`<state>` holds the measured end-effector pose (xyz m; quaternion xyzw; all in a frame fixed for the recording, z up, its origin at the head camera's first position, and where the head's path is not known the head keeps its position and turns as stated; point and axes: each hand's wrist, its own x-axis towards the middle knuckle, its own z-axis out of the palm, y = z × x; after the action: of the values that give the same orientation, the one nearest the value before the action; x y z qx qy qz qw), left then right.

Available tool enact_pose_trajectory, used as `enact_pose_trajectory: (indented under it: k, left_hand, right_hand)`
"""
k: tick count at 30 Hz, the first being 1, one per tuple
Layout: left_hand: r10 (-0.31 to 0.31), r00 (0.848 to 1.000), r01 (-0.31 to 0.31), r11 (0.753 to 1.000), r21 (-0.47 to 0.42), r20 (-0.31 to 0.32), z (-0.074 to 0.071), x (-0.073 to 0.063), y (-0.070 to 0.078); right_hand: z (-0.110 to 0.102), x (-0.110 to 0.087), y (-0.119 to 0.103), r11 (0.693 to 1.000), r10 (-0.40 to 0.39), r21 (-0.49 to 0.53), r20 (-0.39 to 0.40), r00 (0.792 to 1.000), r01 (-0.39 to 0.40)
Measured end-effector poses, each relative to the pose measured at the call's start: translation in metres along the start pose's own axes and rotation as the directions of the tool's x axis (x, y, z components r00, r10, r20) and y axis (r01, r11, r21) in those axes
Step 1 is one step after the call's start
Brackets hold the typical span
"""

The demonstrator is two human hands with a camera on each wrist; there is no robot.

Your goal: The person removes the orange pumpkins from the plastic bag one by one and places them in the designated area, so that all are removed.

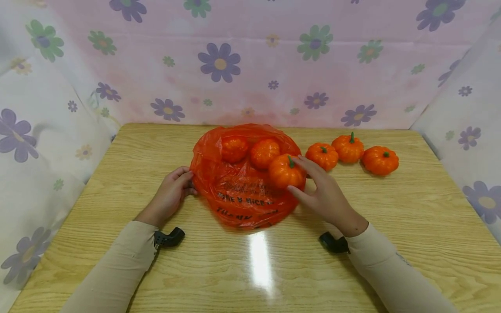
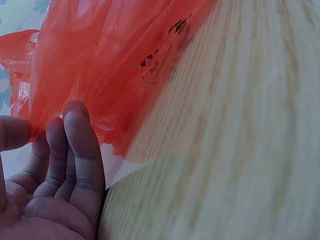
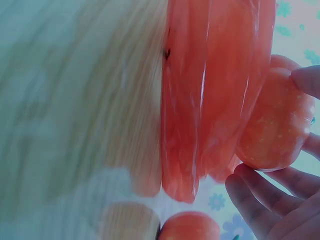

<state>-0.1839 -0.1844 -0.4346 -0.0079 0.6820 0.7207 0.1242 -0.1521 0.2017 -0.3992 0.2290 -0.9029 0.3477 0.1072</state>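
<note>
A red plastic bag (image 1: pixel 242 191) with black print lies spread on the table, its mouth facing up. Two orange toy pumpkins sit inside it, a left one (image 1: pixel 235 149) and a right one (image 1: pixel 265 153). My left hand (image 1: pixel 172 193) pinches the bag's left edge between thumb and fingers; the left wrist view shows the red film (image 2: pixel 100 65) at the fingertips. My right hand (image 1: pixel 322 191) grips another pumpkin (image 1: pixel 287 172) with a green stem, over the bag's right rim. In the right wrist view that pumpkin (image 3: pixel 277 122) sits between thumb and fingers, beside the bag's wall.
To the right of the bag, three more pumpkins stand on the wooden table (image 1: pixel 391 217): a near one (image 1: pixel 322 156), a middle one (image 1: pixel 348 148) and a far-right one (image 1: pixel 380 160). Flower-print cloth (image 1: pixel 250 65) hangs behind the table and along both sides.
</note>
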Motion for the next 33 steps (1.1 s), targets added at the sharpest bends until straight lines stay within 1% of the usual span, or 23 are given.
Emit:
enact_pose_trajectory:
  k: [6, 11, 22, 33]
  left_hand:
    - [0.003, 1.000, -0.003, 1.000, 0.002, 0.005, 0.000, 0.000, 0.000]
    - [-0.001, 1.000, 0.001, 1.000, 0.008, 0.004, 0.000, -0.002, 0.001]
    - [0.002, 1.000, -0.002, 1.000, -0.002, 0.001, 0.000, -0.001, 0.002]
    - [0.009, 1.000, -0.009, 1.000, -0.005, 0.006, 0.001, -0.002, 0.002]
  right_hand:
    - [-0.006, -0.003, 0.010, 1.000, -0.013, -0.005, -0.034, 0.999, 0.013]
    - [-0.012, -0.004, 0.015, 1.000, -0.018, -0.019, -0.048, 0.999, 0.017]
    - [-0.028, -0.007, 0.024, 0.998, 0.028, -0.047, -0.029, 0.999, -0.030]
    - [-0.033, -0.009, 0.034, 0.996, 0.069, -0.061, -0.015, 0.998, -0.069]
